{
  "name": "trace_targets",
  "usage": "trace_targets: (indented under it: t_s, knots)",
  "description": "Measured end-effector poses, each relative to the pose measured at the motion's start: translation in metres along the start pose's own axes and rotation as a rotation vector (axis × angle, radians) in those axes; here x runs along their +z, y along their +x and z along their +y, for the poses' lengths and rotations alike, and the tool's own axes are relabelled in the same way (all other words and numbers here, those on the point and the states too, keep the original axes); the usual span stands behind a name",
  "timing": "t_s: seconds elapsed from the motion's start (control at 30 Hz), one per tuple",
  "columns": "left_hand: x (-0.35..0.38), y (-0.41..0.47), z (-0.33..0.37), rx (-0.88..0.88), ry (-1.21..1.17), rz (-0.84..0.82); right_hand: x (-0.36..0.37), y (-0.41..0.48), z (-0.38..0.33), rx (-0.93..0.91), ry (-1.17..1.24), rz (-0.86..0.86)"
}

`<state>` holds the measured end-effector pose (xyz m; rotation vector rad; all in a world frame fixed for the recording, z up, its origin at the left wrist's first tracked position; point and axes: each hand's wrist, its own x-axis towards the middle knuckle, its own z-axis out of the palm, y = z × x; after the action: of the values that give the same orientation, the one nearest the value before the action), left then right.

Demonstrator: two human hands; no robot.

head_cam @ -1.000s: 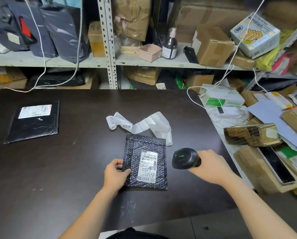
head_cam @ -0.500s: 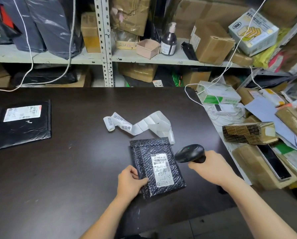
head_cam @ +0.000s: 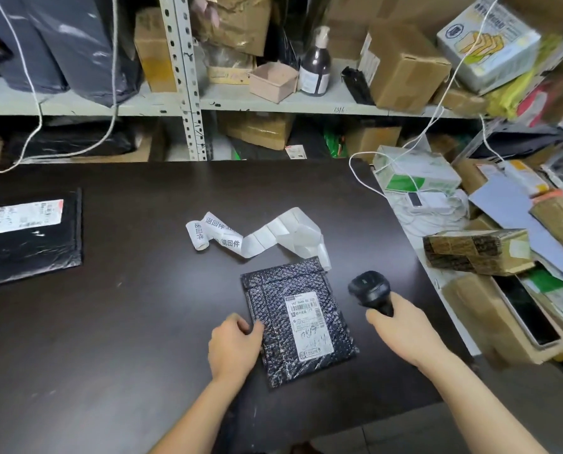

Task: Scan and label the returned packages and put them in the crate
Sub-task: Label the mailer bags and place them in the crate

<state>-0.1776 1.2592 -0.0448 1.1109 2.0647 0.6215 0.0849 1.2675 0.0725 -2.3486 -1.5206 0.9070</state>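
The left hand (head_cam: pixel 236 347) pinches the left edge of a flat black bubble mailer (head_cam: pixel 298 321) with a white label; the right hand (head_cam: pixel 404 329) grips a black handheld scanner (head_cam: pixel 370 288) beside it.

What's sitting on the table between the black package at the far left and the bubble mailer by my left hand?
Nothing: the head view shows bare dark tabletop between the black package and the bubble mailer; the label roll lies farther back.

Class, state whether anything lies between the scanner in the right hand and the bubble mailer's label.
Nothing visible does. The scanner in the right hand is just right of the label; the left hand holds the mailer at its left edge, clear of it.
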Motion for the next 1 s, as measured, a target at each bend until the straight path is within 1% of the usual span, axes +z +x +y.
trace_targets:
  t_s: [0.1,0.2,0.33,0.43,0.5,0.57,0.6,0.67,0.73,0.77,0.8,0.87,0.9,1.0]
  knots:
    - [-0.005,0.01,0.009,-0.011,-0.022,-0.018,0.015,0.029,0.018,-0.029,-0.045,-0.049]
    - [-0.01,0.016,0.02,-0.014,-0.059,0.019,0.03,0.055,0.033,-0.068,-0.095,-0.011]
    - [-0.01,0.02,0.033,0.001,-0.086,0.058,0.036,0.079,0.04,-0.052,-0.293,0.055]
    - [-0.005,0.017,0.041,-0.005,-0.098,0.07,0.037,0.091,0.043,-0.097,-0.351,0.088]
    - [-0.001,0.017,0.045,-0.013,-0.107,0.084,0.035,0.097,0.044,-0.114,-0.383,0.045]
    - [0.003,0.016,0.048,-0.018,-0.093,0.093,0.029,0.105,0.04,-0.08,-0.372,-0.025]
    - [0.004,0.015,0.049,-0.027,-0.079,0.092,0.024,0.111,0.036,-0.055,-0.311,-0.036]
    - [0.007,0.015,0.05,-0.055,-0.041,0.091,0.014,0.124,0.022,-0.049,-0.105,0.006]
    - [0.008,0.015,0.051,-0.08,0.014,0.064,0.002,0.143,-0.003,-0.09,0.167,0.046]
    - [0.008,0.014,0.052,-0.09,0.046,0.034,-0.002,0.152,-0.019,-0.098,0.313,0.03]
    - [0.006,0.014,0.054,-0.098,0.074,-0.002,-0.004,0.162,-0.038,-0.102,0.415,-0.01]
    - [0.003,0.012,0.058,-0.098,0.102,-0.05,0.002,0.185,-0.072,-0.106,0.485,-0.109]
    - [0.002,0.011,0.06,-0.09,0.101,-0.054,0.009,0.197,-0.087,-0.078,0.528,-0.171]
    - [-0.006,0.007,0.066,-0.065,0.099,-0.037,0.033,0.222,-0.114,0.136,0.675,-0.317]
